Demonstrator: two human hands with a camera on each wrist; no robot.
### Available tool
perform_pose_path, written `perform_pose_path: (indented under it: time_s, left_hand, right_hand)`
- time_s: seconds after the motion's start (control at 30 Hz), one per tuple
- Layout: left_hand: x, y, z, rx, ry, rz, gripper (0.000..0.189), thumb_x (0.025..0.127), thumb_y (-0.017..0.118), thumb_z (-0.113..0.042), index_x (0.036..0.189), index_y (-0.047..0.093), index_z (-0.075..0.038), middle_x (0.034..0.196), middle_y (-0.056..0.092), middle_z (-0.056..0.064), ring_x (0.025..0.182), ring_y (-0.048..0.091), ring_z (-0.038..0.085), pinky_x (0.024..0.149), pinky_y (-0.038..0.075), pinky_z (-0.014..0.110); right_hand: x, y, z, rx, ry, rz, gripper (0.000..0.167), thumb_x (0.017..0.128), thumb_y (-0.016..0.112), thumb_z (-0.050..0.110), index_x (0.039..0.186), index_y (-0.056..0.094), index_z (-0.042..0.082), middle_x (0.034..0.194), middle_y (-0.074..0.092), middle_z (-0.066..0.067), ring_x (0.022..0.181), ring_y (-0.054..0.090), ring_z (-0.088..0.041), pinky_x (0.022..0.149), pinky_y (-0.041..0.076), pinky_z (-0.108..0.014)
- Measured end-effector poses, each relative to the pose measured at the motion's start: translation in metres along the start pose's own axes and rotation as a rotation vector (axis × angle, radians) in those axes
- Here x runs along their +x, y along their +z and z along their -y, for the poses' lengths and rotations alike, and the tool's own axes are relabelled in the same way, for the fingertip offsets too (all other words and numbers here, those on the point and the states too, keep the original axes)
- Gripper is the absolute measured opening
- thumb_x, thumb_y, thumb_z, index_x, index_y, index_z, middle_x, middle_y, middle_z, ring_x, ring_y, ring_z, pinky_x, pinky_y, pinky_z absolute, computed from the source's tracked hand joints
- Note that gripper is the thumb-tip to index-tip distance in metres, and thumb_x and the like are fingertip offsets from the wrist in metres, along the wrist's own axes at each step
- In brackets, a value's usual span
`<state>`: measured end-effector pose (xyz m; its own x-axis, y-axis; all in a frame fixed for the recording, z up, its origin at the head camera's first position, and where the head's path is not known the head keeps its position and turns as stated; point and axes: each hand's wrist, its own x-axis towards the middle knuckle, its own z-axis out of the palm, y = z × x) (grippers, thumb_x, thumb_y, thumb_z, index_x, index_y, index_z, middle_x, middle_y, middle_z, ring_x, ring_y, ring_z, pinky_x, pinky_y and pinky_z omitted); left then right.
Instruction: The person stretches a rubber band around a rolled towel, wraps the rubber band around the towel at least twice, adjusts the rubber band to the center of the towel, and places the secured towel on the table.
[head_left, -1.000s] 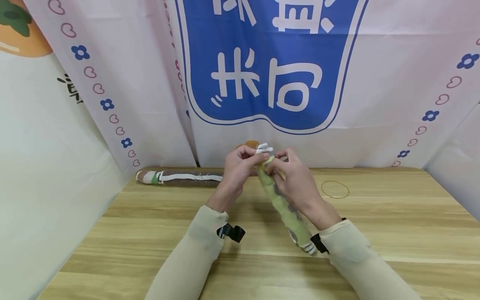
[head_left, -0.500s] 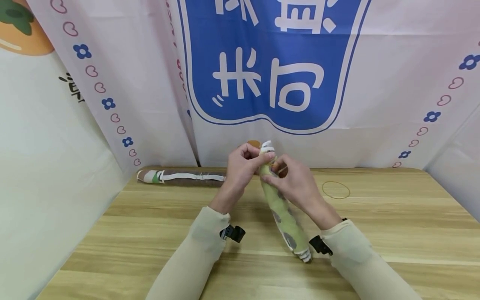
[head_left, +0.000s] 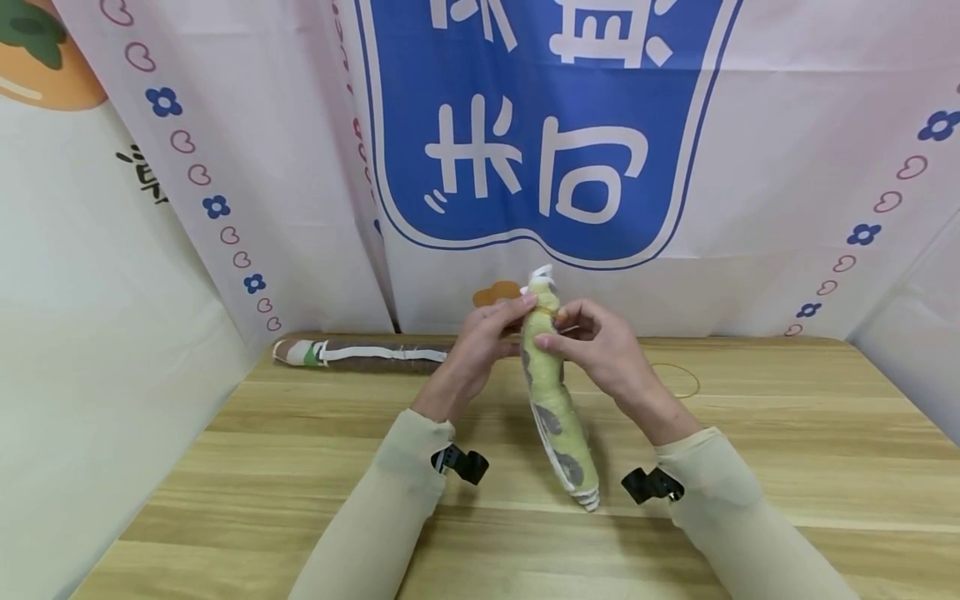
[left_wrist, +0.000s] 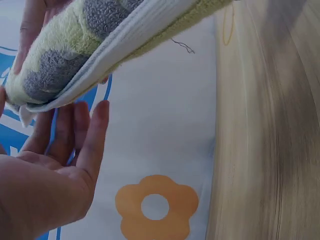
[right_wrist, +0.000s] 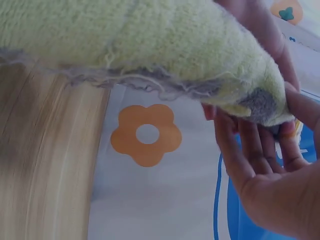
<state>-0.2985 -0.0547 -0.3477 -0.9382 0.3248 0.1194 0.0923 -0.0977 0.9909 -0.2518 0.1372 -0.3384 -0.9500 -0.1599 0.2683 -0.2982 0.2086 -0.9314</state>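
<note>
Basically, yellow-green rolled towel (head_left: pixel 561 404) with grey patches sits in both hands mid-scene, above the wooden table (head_left: pixel 285 483), tilted, white-edged far end up. Left hand (head_left: pixel 480 335) grasps it near the far end, thumb on the roll, other fingers behind it. Right hand (head_left: pixel 611 343) pinches the right side, slightly nearer, thumb on the front. Thin yellow band (head_left: pixel 550 312) around the towel by the fingertips. Can't tell if the near end touches the table. Brown roll (head_left: pixel 382 355) with white stripe lies far left; loose rubber band (head_left: pixel 698 383) far right, partly hidden behind the right hand.
</note>
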Motion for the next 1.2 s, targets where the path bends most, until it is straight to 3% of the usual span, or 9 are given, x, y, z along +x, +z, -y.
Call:
perform_pose_path:
  time_s: [0.2,0.47,0.67,0.9,1.2]
  left_hand:
    - [-0.001,-0.001,-0.002,-0.045,0.017,0.018,0.033,0.103,0.068,-0.032,0.111,0.073,0.0,0.113,0.067,0.008,0.1,0.063,0.018,0.084,0.057,0.033]
    - [-0.002,-0.001,-0.004,-0.087,-0.011,-0.054,0.013,0.099,0.075,-0.021,0.1,0.075,-0.007,0.101,0.07,0.004,0.087,0.067,0.015,0.077,0.059,0.03]
    - [-0.002,0.0,-0.002,-0.07,-0.007,-0.114,0.013,0.097,0.078,-0.021,0.093,0.073,-0.01,0.098,0.071,0.004,0.089,0.068,0.016,0.078,0.061,0.032]
    - [-0.003,0.0,-0.001,-0.02,0.014,-0.166,0.014,0.096,0.079,-0.022,0.09,0.071,-0.011,0.093,0.07,0.003,0.085,0.067,0.016,0.076,0.062,0.032]
    - [-0.003,0.003,0.0,-0.019,0.026,-0.189,0.015,0.095,0.08,-0.02,0.09,0.071,-0.009,0.089,0.066,0.004,0.081,0.065,0.015,0.07,0.062,0.029]
  right_hand:
    - [0.001,0.0,-0.001,0.061,0.019,0.07,0.029,0.097,0.081,0.013,0.113,0.061,-0.001,0.112,0.067,-0.015,0.1,0.066,-0.026,0.082,0.06,-0.034]
    - [0.0,0.001,-0.002,-0.058,0.035,0.054,0.032,0.096,0.083,0.028,0.108,0.064,0.004,0.11,0.071,-0.013,0.101,0.068,-0.025,0.088,0.054,-0.039]
    - [0.0,0.002,-0.001,-0.142,0.019,0.026,0.031,0.094,0.085,0.024,0.11,0.066,0.005,0.124,0.066,-0.017,0.113,0.069,-0.032,0.089,0.056,-0.043]
    - [0.0,0.008,-0.002,-0.28,-0.129,-0.043,0.025,0.092,0.085,0.011,0.108,0.068,0.001,0.115,0.052,-0.019,0.115,0.066,-0.04,0.096,0.058,-0.053]
    - [-0.002,0.015,-0.003,-0.345,-0.3,-0.112,0.018,0.087,0.085,-0.003,0.096,0.07,0.0,0.112,0.053,-0.017,0.112,0.054,-0.034,0.102,0.052,-0.061]
